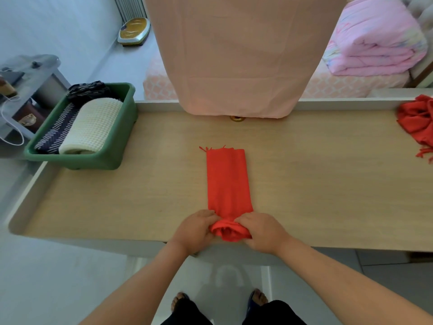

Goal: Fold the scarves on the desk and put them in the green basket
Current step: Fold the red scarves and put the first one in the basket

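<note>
Both hands, left hand (195, 227) and right hand (262, 231), pinch the near end of the red scarf (226, 179), rolling it — best kept tight and square toward the far fringe

A basket (117, 146) is set at the table's (304, 184) left end, with scarves (91, 125) laid inside. A folded scarf (226, 179) is laid mid-table, a loose scarf (417, 123) far right.

Looks like a home bedroom: folded pink padded quilt (375, 41) on a coral lattice-print mattress (351, 87), well beyond the right hand (262, 231) (up and rightwards).
</note>
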A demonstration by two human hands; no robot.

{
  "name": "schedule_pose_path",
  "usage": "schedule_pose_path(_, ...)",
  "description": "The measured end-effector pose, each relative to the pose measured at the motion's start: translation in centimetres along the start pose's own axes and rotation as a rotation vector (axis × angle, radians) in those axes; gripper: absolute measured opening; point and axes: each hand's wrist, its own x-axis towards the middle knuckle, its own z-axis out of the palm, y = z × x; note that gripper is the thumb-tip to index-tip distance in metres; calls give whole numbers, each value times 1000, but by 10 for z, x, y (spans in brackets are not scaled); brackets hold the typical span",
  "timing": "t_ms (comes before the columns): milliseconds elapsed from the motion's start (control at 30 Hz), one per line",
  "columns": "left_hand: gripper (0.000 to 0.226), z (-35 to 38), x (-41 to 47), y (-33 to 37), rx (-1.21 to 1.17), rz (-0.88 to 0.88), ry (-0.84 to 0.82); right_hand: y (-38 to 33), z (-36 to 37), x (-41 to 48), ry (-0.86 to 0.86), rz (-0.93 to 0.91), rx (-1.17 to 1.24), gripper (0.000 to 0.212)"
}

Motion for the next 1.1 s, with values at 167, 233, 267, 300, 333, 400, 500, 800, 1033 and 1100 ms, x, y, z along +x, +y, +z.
schedule_pose_path(167, 22, -19, 16, 11, -359, -400, 90, -7, -32, 25, 237, 401, 415, 20)
schedule_pose_path(233, 24, -22, 26, 13, -424, -509, 136, -5, -36, 36, 244, 502, 420, 29)
schedule_pose_path(267, 24, -21, 31, 12, -428, -565, 168, -3, -36, 41, 224, 519, 385, 35)
schedule_pose_path(300, 22, -20, 35, 12, -419, -616, 221, -2, -34, 47, 203, 523, 338, 41)
schedule_pose_path(333, 21, -20, 38, 14, -389, -646, 292, 0, -31, 52, 192, 528, 301, 45)
schedule_pose_path(400, 26, -17, 42, 15, -219, -499, 487, 1, -25, 60, 188, 564, 250, 49)
schedule_pose_path(500, 23, -8, 44, 11, 110, -1, 437, 4, -19, 72, 227, 617, 194, 55)
schedule_pose_path(800, 51, 9, 51, -23, 181, -194, -96, 18, 11, 50, 176, -86, -344, 58)
schedule_pose_path(1033, 38, 1, 52, -27, 150, -31, 248, 30, 4, 51, -238, 60, -259, 97)
schedule_pose_path(1100, 40, -1, 48, -26, 136, 40, 241, 31, 2, 53, -243, 71, -243, 97)
